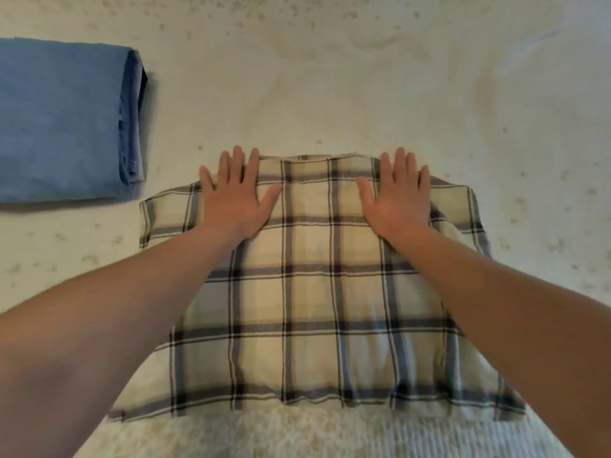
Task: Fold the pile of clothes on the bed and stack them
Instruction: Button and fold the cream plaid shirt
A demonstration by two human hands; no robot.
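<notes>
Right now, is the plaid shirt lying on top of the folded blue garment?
No, the plaid shirt lies flat on the bed, apart from the folded blue garment at far left.

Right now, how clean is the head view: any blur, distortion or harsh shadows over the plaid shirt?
Head view: soft, even light with no glare; the left hand and right hand read fairly sharp, while the plaid shirt blurs toward its near hem; wide-angle stretch swells the forearms at the edges; the folded blue garment casts only a faint shadow on the bed.

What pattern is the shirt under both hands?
Cream plaid shirt with dark and grey-blue stripes, seen in the head view.
</notes>
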